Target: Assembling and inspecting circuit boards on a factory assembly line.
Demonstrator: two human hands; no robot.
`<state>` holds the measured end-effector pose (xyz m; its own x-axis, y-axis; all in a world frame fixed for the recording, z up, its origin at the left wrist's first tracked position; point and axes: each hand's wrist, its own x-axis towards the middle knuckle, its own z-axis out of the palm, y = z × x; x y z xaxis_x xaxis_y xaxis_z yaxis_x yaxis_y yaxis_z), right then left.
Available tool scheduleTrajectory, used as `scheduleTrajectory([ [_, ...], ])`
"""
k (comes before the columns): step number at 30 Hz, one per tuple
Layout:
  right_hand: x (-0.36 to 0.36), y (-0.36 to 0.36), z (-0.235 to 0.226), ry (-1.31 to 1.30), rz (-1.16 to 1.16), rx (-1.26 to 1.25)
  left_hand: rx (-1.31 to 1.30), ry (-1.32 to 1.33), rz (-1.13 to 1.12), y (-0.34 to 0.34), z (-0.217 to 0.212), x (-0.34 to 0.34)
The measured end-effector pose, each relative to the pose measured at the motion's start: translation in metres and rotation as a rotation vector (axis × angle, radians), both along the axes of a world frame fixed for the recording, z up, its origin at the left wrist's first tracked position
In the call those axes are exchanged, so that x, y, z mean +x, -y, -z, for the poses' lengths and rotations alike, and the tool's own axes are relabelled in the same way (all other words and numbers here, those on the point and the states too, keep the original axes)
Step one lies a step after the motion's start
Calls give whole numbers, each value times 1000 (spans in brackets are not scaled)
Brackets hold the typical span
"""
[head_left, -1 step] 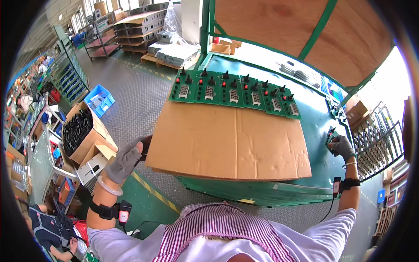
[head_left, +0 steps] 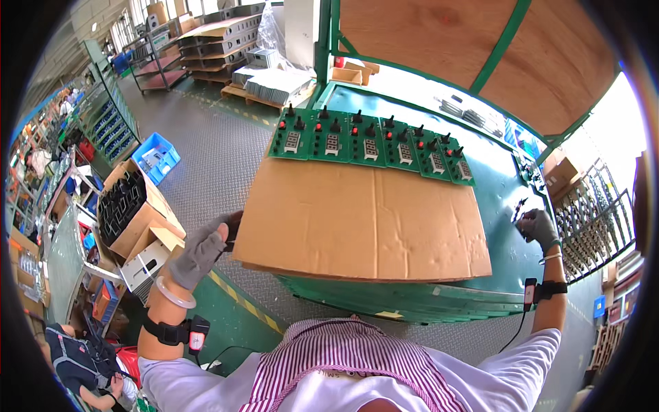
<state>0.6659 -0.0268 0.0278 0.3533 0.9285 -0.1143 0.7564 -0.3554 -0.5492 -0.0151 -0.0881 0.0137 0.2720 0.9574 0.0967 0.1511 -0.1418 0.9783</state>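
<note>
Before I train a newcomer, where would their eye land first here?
Six green circuit boards, lined up along the far edge of a cardboard sheet, would likely strike first. The gloved left hand is at the sheet's left edge; the right hand, over the green bench, apparently holds another board.

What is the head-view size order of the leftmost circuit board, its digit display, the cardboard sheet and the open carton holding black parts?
1. Cardboard sheet
2. Open carton
3. Leftmost circuit board
4. Digit display
</note>
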Motion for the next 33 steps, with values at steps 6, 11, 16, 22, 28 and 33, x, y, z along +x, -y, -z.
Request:
scheduleTrajectory([
  [6, -205, 21, -91, 116, -434, 223, 98, -62, 39, -10, 10, 9],
  [11, -392, 37, -119, 256, -924, -1, 94, 150, 32, -5, 16, 5],
  [16, -460, 22, -109, 376, -938, -126, 66, 199, 109, -13, 17, 13],
  [22, -478, 18, -91, 417, -982, -110, -10, 83, 79, -6, 4, 10],
  [28, -483, 22, -96, 400, -967, -169, -61, 103, 78, -6, 1, 11],
  [33, -448, 24, -100, 345, -901, -92, 5, 154, 161, -14, 2, 21],
])
